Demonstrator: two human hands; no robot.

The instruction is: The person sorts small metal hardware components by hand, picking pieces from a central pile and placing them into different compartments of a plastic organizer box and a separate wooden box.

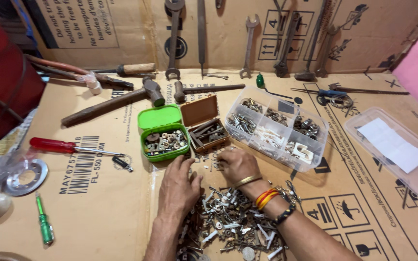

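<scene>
Left hand (177,188) flat, grip released, on the hardware pile (228,224) at your 6 o'clock | right hand (238,166) fingers curled at pile's edge, grip unclear | green box (164,140), brown box (204,128) open at 12 for easy reach.

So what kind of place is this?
Probably a small repair workshop: wrenches hang on the cardboard-lined wall, hammers lie on the bench, and both hands sort a pile of screws.
</scene>
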